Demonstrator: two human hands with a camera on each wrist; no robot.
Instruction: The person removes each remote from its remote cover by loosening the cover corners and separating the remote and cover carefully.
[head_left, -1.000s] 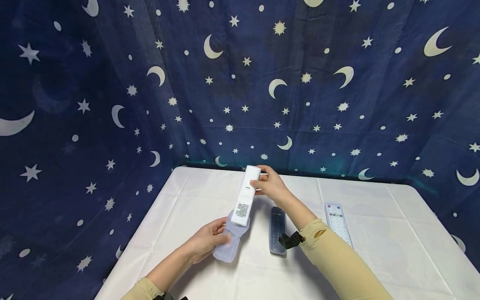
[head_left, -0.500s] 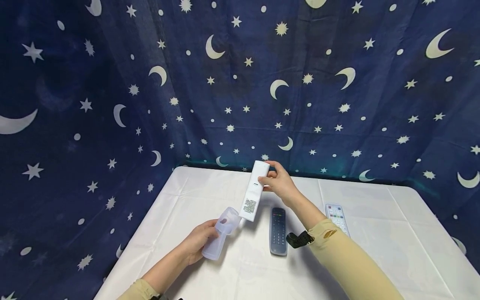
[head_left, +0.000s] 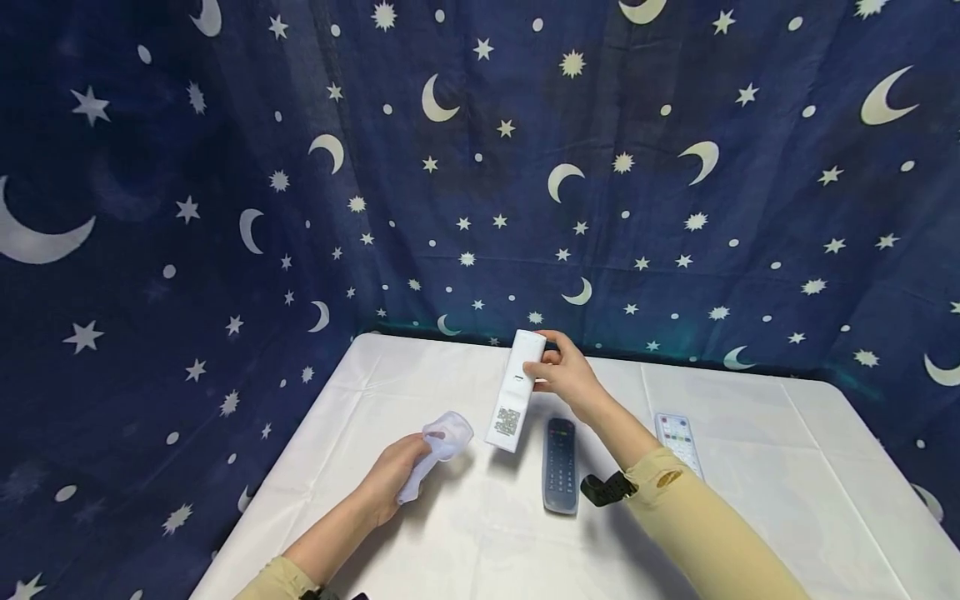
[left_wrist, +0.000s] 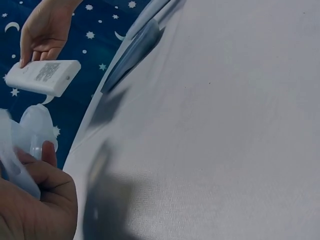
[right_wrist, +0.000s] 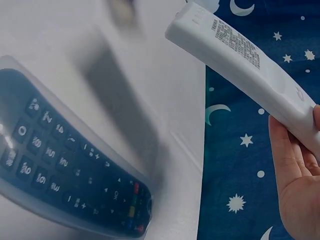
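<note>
My right hand [head_left: 566, 379] grips a white remote control [head_left: 516, 392] near its far end, its printed back toward me and its lower end above the table. In my left hand [head_left: 397, 477] is a soft translucent silicone cover [head_left: 448, 433], pinched between thumb and fingers, its wider end sticking out past the thumb. Cover and white remote are apart. The left wrist view shows the cover [left_wrist: 37, 125] bent at the fingers, and the white remote [left_wrist: 42, 76] beyond it. In the right wrist view the white remote [right_wrist: 245, 65] slants above the table.
A black remote in a clear cover [head_left: 560, 467] lies on the white-clothed table [head_left: 765, 500], below the right forearm's left side. Farther right lies a white remote in a clear cover [head_left: 678, 442], partly hidden by the right sleeve. A starry blue curtain [head_left: 600, 208] hangs behind the table.
The white remote has come out of the cover's end and moved right. My left hand has drawn the cover left, and the cover has turned and folded in the fingers.
</note>
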